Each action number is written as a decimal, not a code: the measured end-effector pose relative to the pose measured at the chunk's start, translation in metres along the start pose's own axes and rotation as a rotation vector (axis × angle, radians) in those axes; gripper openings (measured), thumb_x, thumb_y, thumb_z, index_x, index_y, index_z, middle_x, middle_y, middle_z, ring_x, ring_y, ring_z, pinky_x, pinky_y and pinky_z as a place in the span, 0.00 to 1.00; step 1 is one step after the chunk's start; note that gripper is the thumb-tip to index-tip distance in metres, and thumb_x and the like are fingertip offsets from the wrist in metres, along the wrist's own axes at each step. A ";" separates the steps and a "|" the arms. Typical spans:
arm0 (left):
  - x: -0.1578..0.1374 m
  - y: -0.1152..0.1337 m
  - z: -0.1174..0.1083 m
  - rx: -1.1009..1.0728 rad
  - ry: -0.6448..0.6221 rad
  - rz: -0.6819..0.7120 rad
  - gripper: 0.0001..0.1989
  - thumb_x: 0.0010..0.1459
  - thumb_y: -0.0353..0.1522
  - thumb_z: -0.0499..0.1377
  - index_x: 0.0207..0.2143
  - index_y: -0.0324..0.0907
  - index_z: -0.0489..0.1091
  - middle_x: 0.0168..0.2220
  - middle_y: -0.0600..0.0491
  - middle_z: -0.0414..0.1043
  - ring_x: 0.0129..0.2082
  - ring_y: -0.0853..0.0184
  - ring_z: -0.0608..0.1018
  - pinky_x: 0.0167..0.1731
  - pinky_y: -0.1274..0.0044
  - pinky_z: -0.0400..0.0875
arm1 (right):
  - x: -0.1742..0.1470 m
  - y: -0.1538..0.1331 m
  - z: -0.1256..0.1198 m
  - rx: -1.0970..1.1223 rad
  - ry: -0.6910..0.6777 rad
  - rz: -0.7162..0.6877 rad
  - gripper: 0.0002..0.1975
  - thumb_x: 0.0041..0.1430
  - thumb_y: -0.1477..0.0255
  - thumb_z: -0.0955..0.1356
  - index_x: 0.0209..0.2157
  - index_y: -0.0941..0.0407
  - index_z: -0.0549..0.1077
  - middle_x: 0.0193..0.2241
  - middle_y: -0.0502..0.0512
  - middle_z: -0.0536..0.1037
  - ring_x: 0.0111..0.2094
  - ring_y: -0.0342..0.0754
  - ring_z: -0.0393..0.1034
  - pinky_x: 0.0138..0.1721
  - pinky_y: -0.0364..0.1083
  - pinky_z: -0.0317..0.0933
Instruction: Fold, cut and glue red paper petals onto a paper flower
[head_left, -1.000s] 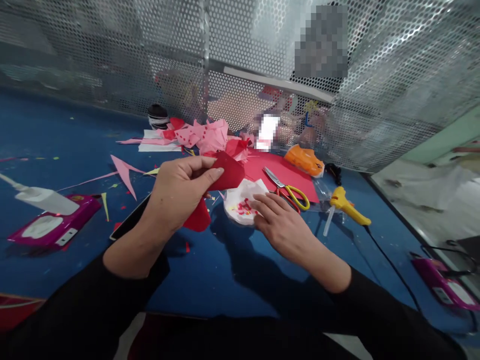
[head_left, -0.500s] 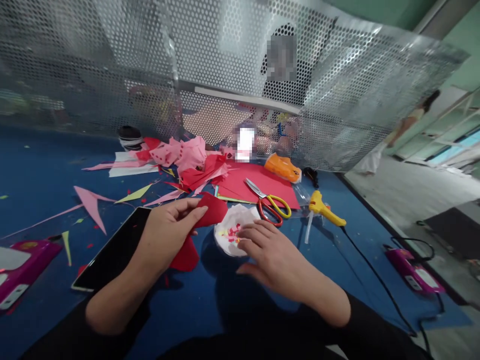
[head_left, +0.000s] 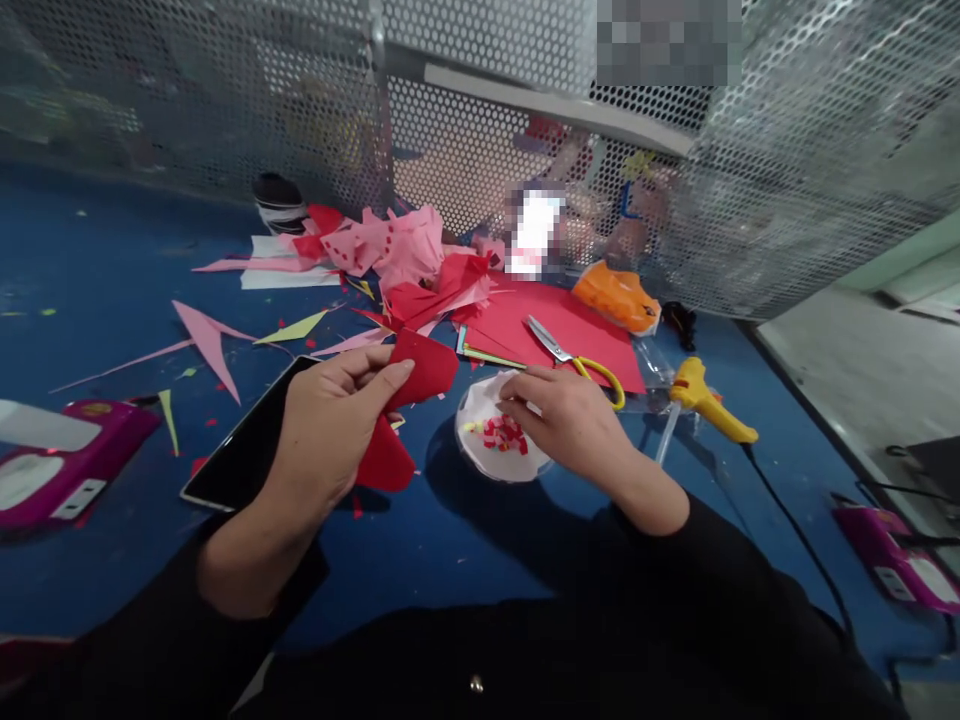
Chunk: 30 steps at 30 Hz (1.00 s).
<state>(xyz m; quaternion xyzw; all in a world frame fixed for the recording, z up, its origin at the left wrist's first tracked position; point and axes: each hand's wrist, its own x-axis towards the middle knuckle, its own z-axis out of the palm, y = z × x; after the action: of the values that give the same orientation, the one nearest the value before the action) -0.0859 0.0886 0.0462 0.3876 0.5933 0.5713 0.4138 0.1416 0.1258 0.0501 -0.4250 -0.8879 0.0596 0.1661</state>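
My left hand (head_left: pixel 337 400) is closed on a folded piece of red paper (head_left: pixel 425 368), pinched between thumb and fingers. A lower flap of it hangs under the fingers. My right hand (head_left: pixel 566 415) is over the right rim of a small white-lined bowl (head_left: pixel 480 465), its fingers curled together. Anything between those fingertips is too small or hidden to make out. Small red, pink and yellow paper bits (head_left: pixel 504 434) lie in the bowl. Just behind the right hand, scissors (head_left: pixel 551 340) with yellow and red handles rest on red paper sheets (head_left: pixel 506 312), partly covered by the hand.
A yellow glue gun (head_left: pixel 705 395) with a black cord lies right. A dark tablet (head_left: pixel 251 440) sits by my left forearm, a purple device (head_left: pixel 82 455) farther left. Pink paper scraps (head_left: pixel 409 240), an orange packet (head_left: pixel 619 297) and a perforated metal screen (head_left: pixel 465 140) stand behind.
My right hand has drawn up toward the bowl's right rim and its spread fingers have curled in, uncovering the paper bits. My left hand still holds the red paper. The view has tilted downward.
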 end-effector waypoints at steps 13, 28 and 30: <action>-0.003 -0.002 0.002 0.058 -0.011 0.049 0.12 0.50 0.37 0.69 0.38 0.45 0.81 0.33 0.54 0.81 0.27 0.67 0.79 0.24 0.79 0.75 | 0.011 -0.012 0.024 -0.153 -0.138 -0.234 0.11 0.66 0.74 0.66 0.31 0.60 0.79 0.30 0.57 0.78 0.31 0.46 0.66 0.35 0.48 0.52; -0.004 -0.003 0.001 0.029 -0.011 0.108 0.13 0.53 0.34 0.69 0.42 0.43 0.82 0.32 0.56 0.81 0.25 0.73 0.75 0.25 0.82 0.72 | 0.002 -0.001 -0.001 -0.289 -0.234 -0.077 0.11 0.61 0.80 0.64 0.33 0.58 0.78 0.33 0.56 0.78 0.30 0.45 0.66 0.31 0.48 0.47; -0.005 -0.002 0.001 0.037 -0.021 0.108 0.12 0.54 0.35 0.69 0.41 0.44 0.82 0.31 0.57 0.81 0.25 0.74 0.75 0.25 0.82 0.72 | 0.001 0.001 -0.003 -0.292 -0.245 -0.072 0.11 0.61 0.80 0.64 0.33 0.58 0.78 0.32 0.56 0.78 0.30 0.46 0.66 0.32 0.48 0.47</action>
<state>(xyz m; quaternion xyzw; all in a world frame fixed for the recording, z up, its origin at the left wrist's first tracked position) -0.0835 0.0842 0.0443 0.4328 0.5777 0.5775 0.3814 0.1429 0.1270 0.0527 -0.4022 -0.9152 -0.0245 -0.0045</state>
